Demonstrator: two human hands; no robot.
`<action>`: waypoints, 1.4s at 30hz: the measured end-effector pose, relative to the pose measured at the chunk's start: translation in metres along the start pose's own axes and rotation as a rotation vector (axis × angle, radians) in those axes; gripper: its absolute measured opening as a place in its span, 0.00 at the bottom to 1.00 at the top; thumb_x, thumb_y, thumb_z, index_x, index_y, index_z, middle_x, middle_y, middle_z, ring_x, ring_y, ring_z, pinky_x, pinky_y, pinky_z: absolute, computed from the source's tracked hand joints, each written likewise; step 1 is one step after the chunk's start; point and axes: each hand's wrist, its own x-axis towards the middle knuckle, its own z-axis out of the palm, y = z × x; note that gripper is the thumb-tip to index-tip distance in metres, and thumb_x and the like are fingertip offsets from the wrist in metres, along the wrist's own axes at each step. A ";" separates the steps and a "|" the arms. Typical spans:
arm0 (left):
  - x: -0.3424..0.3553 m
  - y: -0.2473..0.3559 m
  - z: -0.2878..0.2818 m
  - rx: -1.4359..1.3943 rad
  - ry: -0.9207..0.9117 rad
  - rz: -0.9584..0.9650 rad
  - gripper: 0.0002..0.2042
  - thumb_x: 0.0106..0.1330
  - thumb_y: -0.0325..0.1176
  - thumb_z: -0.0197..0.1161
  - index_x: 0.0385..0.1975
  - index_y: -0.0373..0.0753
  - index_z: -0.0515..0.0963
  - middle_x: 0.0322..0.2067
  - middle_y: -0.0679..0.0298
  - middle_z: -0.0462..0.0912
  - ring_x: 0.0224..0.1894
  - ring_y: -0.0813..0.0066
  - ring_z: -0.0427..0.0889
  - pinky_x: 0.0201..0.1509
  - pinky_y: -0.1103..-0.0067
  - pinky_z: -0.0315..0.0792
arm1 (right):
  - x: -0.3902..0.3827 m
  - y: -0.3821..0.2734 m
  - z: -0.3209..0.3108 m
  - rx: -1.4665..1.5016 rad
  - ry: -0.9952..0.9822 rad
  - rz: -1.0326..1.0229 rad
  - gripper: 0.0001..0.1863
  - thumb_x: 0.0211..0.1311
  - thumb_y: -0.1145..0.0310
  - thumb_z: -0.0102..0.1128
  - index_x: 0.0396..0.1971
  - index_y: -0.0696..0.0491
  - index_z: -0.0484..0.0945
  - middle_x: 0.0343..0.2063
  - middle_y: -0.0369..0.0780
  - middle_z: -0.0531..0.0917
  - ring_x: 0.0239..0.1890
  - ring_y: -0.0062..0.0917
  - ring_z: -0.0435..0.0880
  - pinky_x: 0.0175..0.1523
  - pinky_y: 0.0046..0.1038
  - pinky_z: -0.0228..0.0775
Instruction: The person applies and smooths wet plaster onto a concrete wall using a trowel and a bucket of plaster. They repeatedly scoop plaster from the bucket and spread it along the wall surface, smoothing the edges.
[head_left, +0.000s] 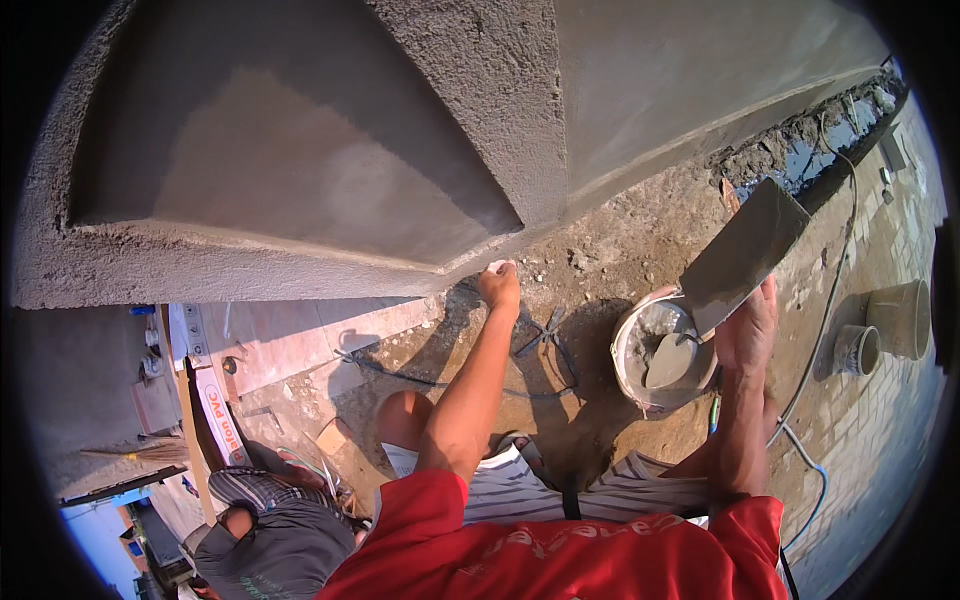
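Note:
My left hand (499, 290) is closed at the lower edge of the rough plastered wall frame (510, 110), near its corner. A small pale scrap pokes out between its fingers, too little showing to name. On the right, my right hand (748, 330) grips a rectangular plastering float (745, 252), its broad face grey with wet mortar; the handle is hidden. Just below the float stands a round bucket (620, 372) with grey mortar inside. A pointed trowel (671, 360) lies in that bucket, its blade coated with mortar.
Another person (275, 545) in a dark shirt is at the lower left. A thin dark cable (450, 383) crosses the dirt ground. A hose (835, 290) runs along the right, near two more buckets (857, 350) (900, 318). Long boards (190, 430) lean at the left.

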 end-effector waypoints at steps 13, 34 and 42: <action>-0.022 0.042 0.029 0.404 0.355 0.115 0.13 0.59 0.42 0.61 0.29 0.37 0.78 0.29 0.51 0.82 0.33 0.49 0.80 0.36 0.60 0.70 | -0.007 0.001 -0.062 -0.036 0.109 0.019 0.30 0.60 0.66 0.58 0.60 0.53 0.59 0.49 0.37 0.74 0.50 0.25 0.75 0.55 0.31 0.69; -0.010 0.043 0.045 -0.698 0.072 -0.542 0.23 0.59 0.27 0.53 0.55 0.34 0.60 0.55 0.53 0.64 0.54 0.53 0.69 0.56 0.66 0.66 | -0.007 -0.013 -0.077 -0.063 0.101 0.115 0.29 0.60 0.66 0.58 0.60 0.53 0.58 0.50 0.37 0.74 0.51 0.26 0.74 0.57 0.32 0.66; -0.003 0.076 0.047 -1.013 0.035 -0.639 0.27 0.57 0.24 0.50 0.59 0.31 0.56 0.61 0.52 0.55 0.66 0.62 0.52 0.69 0.69 0.49 | -0.005 -0.003 -0.077 -0.073 0.111 0.125 0.30 0.59 0.66 0.59 0.60 0.53 0.58 0.48 0.37 0.74 0.50 0.26 0.75 0.55 0.33 0.68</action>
